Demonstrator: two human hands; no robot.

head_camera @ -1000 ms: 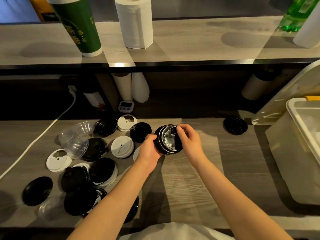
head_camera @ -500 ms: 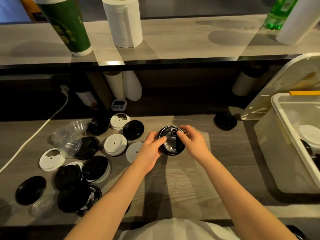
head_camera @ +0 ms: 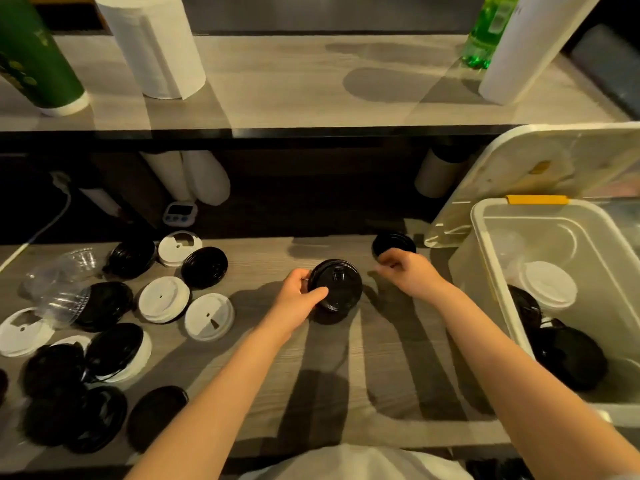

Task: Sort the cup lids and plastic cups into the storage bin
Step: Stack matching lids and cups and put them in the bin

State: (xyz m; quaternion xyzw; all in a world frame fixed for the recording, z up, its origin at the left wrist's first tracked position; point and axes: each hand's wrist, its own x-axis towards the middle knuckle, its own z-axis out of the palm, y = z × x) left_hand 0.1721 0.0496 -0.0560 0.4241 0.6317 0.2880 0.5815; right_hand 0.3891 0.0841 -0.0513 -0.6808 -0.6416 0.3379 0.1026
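Nearest, left: loose black lids, roughly ten, though overlaps blocked an exact count. Beyond them: five white lids, two or three clear cups. Mid-counter: left hand gripped a black lid stack. Right hand was apart, loosely curled, empty, beside a lone black lid. Storage bin held binned black lids and one binned white lid. Judged under half done.

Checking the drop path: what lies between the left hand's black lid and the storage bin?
Head view: the right hand, with a lone black lid just behind it on the counter.
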